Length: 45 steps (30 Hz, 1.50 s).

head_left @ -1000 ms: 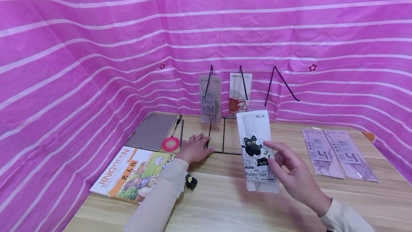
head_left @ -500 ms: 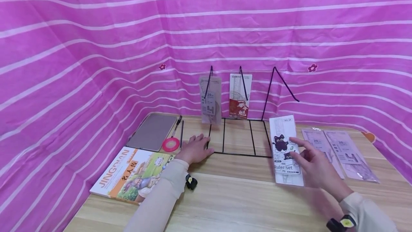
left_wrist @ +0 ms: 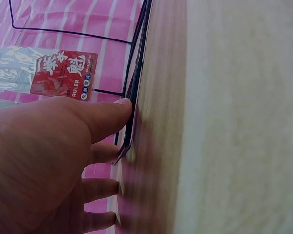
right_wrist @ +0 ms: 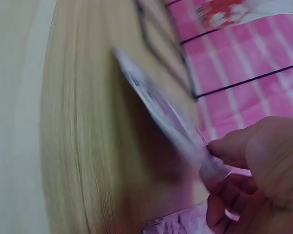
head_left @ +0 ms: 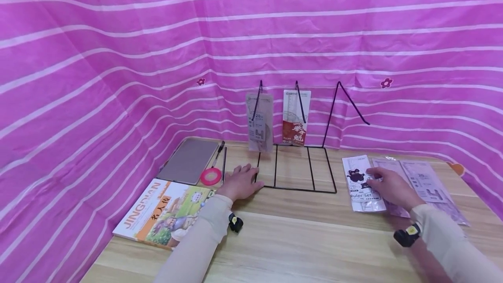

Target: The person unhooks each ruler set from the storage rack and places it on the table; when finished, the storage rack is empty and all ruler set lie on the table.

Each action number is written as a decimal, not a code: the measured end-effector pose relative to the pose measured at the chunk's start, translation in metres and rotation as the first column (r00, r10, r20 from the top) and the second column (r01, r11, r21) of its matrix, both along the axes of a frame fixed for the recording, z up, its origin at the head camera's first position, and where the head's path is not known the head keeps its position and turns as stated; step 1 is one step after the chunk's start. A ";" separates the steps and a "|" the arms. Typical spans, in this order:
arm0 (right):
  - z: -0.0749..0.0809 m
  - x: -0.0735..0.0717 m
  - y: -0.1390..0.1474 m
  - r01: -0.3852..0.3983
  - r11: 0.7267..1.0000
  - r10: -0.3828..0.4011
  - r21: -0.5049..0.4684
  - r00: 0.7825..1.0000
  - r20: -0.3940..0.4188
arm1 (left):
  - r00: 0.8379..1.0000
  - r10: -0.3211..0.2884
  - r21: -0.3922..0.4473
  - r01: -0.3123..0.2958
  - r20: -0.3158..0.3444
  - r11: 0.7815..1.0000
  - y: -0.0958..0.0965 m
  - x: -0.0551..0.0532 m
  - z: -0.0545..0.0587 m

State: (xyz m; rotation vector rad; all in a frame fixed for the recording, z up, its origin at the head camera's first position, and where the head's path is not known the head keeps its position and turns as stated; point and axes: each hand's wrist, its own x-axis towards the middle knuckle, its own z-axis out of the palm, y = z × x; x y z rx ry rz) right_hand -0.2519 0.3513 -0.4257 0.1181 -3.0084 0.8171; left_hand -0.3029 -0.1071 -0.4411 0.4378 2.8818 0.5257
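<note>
My right hand (head_left: pixel 394 188) pinches the edge of a flat ruler set packet (head_left: pixel 358 192) with black cats on it, thumb on one face and fingers on the other in the right wrist view. The packet is held low at the table's right, overlapping one of two pink ruler packets (head_left: pixel 428 182) there. My left hand (head_left: pixel 240 183) rests at the near left corner of a black wire display rack (head_left: pixel 298 189), fingers spread and thumb touching the wire (left_wrist: pixel 133 109). From the rack's hooks hang a greyish-pink packet (head_left: pixel 259 141) and a red-and-white ruler packet (head_left: pixel 295 132); the right hook holds nothing.
Left of the rack lie a grey notebook (head_left: pixel 188 160), a picture-covered book (head_left: pixel 157 213), a pink tape roll (head_left: pixel 204 178), a black pen (head_left: pixel 218 151) and a thin dark stick (head_left: pixel 224 160). A pink striped curtain (head_left: pixel 251 21) encloses the back and left side.
My right hand has carried the ruler set packet rightward and down, from in front of the rack to beside the pink packets. The left hand stays at the rack's corner.
</note>
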 end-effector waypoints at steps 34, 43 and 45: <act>-0.003 0.014 -0.020 0.144 0.982 -0.133 0.125 0.987 -0.092 | 1.000 -0.009 -0.010 0.009 -0.010 1.000 0.000 -0.002 -0.005; 0.002 0.012 -0.063 -0.120 0.990 0.101 -0.079 0.972 -0.214 | 1.000 0.000 -0.018 0.000 0.001 1.000 -0.001 -0.003 -0.004; 0.003 0.007 -0.070 -0.184 0.976 0.150 -0.113 0.954 -0.260 | 1.000 -0.001 -0.018 0.001 0.002 1.000 0.000 -0.002 -0.004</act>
